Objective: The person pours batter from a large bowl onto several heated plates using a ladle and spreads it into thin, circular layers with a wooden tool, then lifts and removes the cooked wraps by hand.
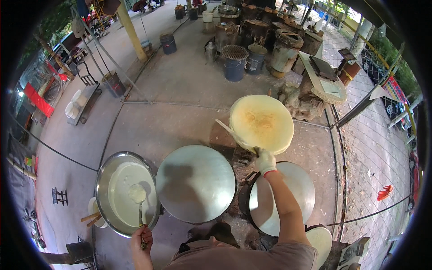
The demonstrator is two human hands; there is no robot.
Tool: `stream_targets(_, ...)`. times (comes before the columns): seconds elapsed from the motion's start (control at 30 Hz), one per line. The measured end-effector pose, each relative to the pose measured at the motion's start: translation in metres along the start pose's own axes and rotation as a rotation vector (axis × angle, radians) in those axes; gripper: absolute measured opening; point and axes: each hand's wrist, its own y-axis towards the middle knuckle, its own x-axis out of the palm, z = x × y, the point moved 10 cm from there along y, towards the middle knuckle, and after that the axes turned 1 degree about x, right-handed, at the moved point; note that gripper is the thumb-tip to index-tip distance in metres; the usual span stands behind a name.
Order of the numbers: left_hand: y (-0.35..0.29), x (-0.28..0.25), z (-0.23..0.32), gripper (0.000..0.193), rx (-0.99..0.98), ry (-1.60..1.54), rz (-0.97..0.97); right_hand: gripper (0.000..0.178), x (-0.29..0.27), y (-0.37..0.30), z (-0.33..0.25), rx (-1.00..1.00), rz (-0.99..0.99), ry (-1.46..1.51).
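Observation:
My left hand [143,237] is closed around the handle of a ladle [137,194]. The ladle's head carries white batter and sits over the batter [123,180] in a wide steel basin [102,198]. Farther off on the right, my right hand [265,161] wears a white glove with a red cuff. Its fingers are closed at the near edge of a stack of round, thin pancakes [263,121], beside a small dark piece; what exactly they grip is unclear. A bare round griddle [196,183] lies between my hands. My right forearm passes above a second griddle [261,200].
A pale stick [223,126] juts from the pancake stack's left side. A white bucket [100,213] with wooden handles stands left of the basin. Ahead are blue buckets [234,67], drum stoves [286,49] and a stone-like table [321,78]. A wire fence runs along the right.

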Motion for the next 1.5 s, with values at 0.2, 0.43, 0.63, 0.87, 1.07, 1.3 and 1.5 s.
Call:
stream_targets(0.2,0.014,-0.038,0.001,0.012,-0.066,0.000,-0.221,0.042,0.036,-0.161,-0.201,-0.143,-0.384,0.668)
stream_targets(0.43,0.007,-0.102,0.000,0.029,-0.121,0.128,-0.414,0.049,0.111,-0.378,-0.409,-0.597,-0.397,0.847)
stream_targets(0.63,-0.011,-0.182,0.003,0.039,0.052,0.540,-0.591,0.063,0.120,-0.458,-0.440,-0.374,-0.418,0.567)
stream_targets(0.87,0.007,-0.262,-0.004,0.021,-0.071,0.723,-0.131,0.047,0.196,-0.517,-0.409,-0.271,-0.905,0.741)
stream_targets(1.07,0.019,-0.278,0.007,0.018,-0.045,0.548,0.010,0.036,0.339,-0.483,-0.156,0.251,-0.831,0.928)
stream_targets(1.3,0.030,-0.297,0.009,0.018,0.035,0.254,0.094,0.017,0.422,-0.466,0.192,1.409,-0.170,1.017)
stream_targets(1.5,0.038,-0.281,-0.003,0.024,0.077,0.131,-0.108,0.013,0.441,-0.426,0.249,1.400,-0.010,1.069)
